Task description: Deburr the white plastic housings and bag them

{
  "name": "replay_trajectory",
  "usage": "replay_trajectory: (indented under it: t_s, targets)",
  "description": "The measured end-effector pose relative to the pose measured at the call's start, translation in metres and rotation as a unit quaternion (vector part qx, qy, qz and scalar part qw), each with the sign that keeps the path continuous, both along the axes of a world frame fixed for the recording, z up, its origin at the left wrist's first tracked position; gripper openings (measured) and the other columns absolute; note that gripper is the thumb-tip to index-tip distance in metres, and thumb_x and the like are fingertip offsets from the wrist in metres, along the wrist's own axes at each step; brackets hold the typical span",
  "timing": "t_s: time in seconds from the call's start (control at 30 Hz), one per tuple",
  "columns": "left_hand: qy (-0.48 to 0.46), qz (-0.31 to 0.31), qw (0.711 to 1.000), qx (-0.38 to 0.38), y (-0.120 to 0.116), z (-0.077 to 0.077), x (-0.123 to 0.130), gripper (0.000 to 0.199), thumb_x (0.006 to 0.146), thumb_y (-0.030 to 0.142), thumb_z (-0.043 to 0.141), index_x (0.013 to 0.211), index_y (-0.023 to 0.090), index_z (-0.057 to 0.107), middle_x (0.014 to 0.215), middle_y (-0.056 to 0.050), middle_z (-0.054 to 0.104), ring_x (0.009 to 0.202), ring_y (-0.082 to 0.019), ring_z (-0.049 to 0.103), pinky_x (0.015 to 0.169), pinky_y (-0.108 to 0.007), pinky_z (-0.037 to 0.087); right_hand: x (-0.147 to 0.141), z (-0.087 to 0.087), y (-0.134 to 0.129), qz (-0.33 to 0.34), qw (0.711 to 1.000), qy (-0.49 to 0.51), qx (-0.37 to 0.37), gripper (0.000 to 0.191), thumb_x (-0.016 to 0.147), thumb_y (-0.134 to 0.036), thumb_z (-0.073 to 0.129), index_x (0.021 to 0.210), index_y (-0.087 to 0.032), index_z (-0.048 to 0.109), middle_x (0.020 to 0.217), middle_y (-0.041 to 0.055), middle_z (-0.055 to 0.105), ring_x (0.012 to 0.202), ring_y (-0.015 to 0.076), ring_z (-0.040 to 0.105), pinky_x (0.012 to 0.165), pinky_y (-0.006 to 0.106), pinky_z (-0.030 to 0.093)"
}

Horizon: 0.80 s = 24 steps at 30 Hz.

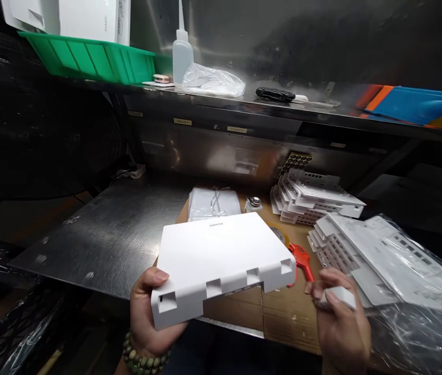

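Observation:
A white plastic cover marked HUAWEI, with square notches along its near edge, is tilted up over the bench. My left hand grips its near left corner, thumb on top and a bead bracelet at the wrist. Right of the cover, my right hand pinches a small white pad, perhaps folded cloth; its exact kind is unclear. Between that hand and the cover lies a red-handled tool, its other end hidden behind the cover. A tape roll is partly hidden there too.
Stacked white covers stand at the back right; more covers lie on clear plastic. Behind my cover are clear bags and a small metal-topped bottle. The shelf above carries a green bin and a squeeze bottle.

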<state>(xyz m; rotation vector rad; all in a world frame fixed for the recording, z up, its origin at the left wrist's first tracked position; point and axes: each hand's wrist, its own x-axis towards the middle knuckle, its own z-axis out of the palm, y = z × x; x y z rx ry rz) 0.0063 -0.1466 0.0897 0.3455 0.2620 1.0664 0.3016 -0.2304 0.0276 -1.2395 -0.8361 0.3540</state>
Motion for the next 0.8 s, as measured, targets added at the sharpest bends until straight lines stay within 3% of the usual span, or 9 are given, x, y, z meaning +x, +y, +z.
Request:
replay_trajectory:
  t_s: [0.1,0.2,0.27,0.4,0.53,0.63,0.8]
  targets:
    - [-0.008,0.004,1.000,0.009,-0.001,0.001,-0.002,0.071,0.073,0.022,0.071,0.143,0.022,0.064,0.087,-0.002,0.085,0.086,-0.033,0.082,0.110,-0.052,0.056,-0.014,-0.003,-0.010,-0.009,1.000,0.020,-0.011,0.025,0.092,-0.041,0.061,0.088,-0.020,0.074,0.109,0.0072,0.056,0.094,0.0221,0.062,0.081,0.036,0.053]
    - [-0.011,0.017,1.000,0.001,-0.002,0.000,-0.003,0.070,0.075,0.022,0.068,0.145,0.022,0.062,0.085,-0.002,0.085,0.089,-0.032,0.082,0.110,-0.050,0.056,-0.043,0.001,-0.015,-0.085,0.995,-0.030,0.031,0.024,0.091,-0.044,0.064,0.092,-0.021,0.073,0.096,0.0077,0.063,0.093,0.0242,0.061,0.070,0.033,0.050]
    - [-0.022,0.028,0.999,-0.005,-0.003,-0.001,-0.003,0.070,0.076,0.019,0.068,0.146,0.023,0.062,0.089,-0.002,0.085,0.092,-0.029,0.081,0.107,-0.046,0.058,-0.067,0.008,-0.014,-0.109,0.990,-0.050,0.079,0.014,0.088,-0.034,0.074,0.095,-0.022,0.070,0.092,0.0056,0.068,0.088,0.0220,0.065,0.069,0.031,0.051]
    - [-0.003,0.068,0.995,-0.072,-0.008,-0.001,-0.002,0.073,0.075,0.018,0.068,0.147,0.030,0.060,0.101,-0.001,0.085,0.091,-0.027,0.081,0.098,-0.042,0.064,-0.102,0.022,-0.003,0.008,0.993,-0.083,0.083,0.031,0.082,-0.016,0.082,0.100,-0.027,0.059,0.094,0.0018,0.077,0.082,0.0185,0.074,0.068,0.027,0.058]
    - [-0.017,0.071,0.997,-0.039,-0.013,0.003,0.001,0.071,0.075,0.016,0.070,0.144,0.032,0.063,0.095,0.001,0.085,0.090,-0.026,0.082,0.084,-0.034,0.067,-0.112,0.030,0.011,0.009,0.981,-0.191,0.037,0.039,0.090,-0.018,0.076,0.127,-0.027,0.066,0.111,0.0069,0.076,0.098,0.0223,0.074,0.083,0.035,0.062]
    - [-0.017,0.079,0.996,-0.025,-0.016,0.006,0.002,0.072,0.074,0.018,0.075,0.144,0.032,0.063,0.099,0.002,0.085,0.086,-0.025,0.082,0.085,-0.032,0.067,-0.115,0.034,0.019,-0.009,0.959,-0.276,0.059,0.037,0.089,-0.014,0.077,0.122,-0.028,0.072,0.109,0.0061,0.069,0.101,0.0220,0.068,0.086,0.036,0.060]
    - [0.029,0.106,0.993,-0.043,-0.020,0.003,0.003,0.070,0.071,0.024,0.077,0.140,0.035,0.066,0.100,0.003,0.085,0.078,-0.025,0.082,0.080,-0.033,0.068,-0.118,0.040,0.025,-0.038,0.953,-0.290,0.074,0.032,0.087,-0.011,0.078,0.115,-0.025,0.073,0.096,0.0029,0.061,0.086,0.0168,0.065,0.073,0.030,0.060]
